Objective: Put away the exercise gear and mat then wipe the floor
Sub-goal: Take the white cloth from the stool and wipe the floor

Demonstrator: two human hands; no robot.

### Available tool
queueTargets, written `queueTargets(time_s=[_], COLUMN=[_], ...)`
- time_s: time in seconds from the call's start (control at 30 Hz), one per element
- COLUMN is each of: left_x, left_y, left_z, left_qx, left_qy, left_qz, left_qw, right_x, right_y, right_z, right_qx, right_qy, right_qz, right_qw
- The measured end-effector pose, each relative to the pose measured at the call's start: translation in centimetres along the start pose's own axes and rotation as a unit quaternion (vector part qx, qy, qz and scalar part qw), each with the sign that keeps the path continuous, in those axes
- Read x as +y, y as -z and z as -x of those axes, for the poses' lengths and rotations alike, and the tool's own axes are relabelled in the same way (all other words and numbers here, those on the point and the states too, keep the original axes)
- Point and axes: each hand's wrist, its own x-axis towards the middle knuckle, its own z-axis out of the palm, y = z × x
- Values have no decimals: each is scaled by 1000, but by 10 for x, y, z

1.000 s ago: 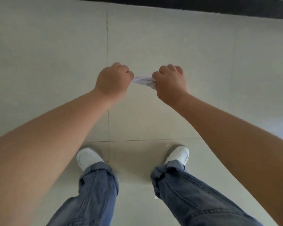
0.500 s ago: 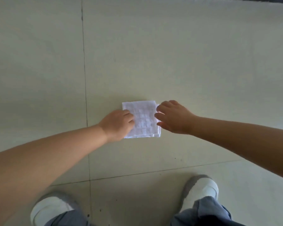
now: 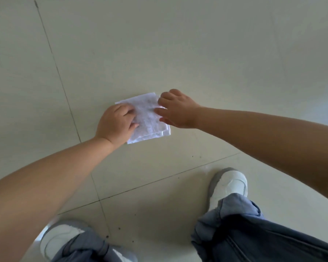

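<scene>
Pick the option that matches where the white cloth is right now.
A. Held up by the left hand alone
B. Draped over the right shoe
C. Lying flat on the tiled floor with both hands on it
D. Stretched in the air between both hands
C: the white cloth lies folded flat on the floor, with the left hand and the right hand resting on its two sides.

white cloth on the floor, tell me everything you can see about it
The white cloth is a small folded square of textured fabric, its layered edges showing at the near right corner. It lies flat on the pale tiled floor. The left hand presses its left side; the right hand rests fingers on its right edge.
</scene>
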Motion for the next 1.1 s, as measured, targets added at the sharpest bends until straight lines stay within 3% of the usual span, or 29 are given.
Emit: queueTargets(time_s=[0.23,0.4,0.63,0.9,1.03,1.1], left_x=[2,15,97,171,137,107], left_y=[-2,-6,-50,-43,-21,-9], left_z=[9,3,-11,-58,-94,-102], left_qx=[23,61,122,39,0,-1], left_qy=[52,11,-188,-141,-153,-118], left_qz=[-2,-27,-53,-60,-91,-105], left_qw=[998,998,973,987,984,987], right_x=[-12,-19,-47,-1,24,31], right_y=[7,5,-51,-31,-9,0], right_z=[-12,3,119,159,125,93], right_qx=[60,95,93,-44,-87,-67], right_qy=[-9,-50,-205,-297,-370,-411], right_qz=[-38,-52,-19,11,-47,-88], right_qw=[997,993,974,954,924,905])
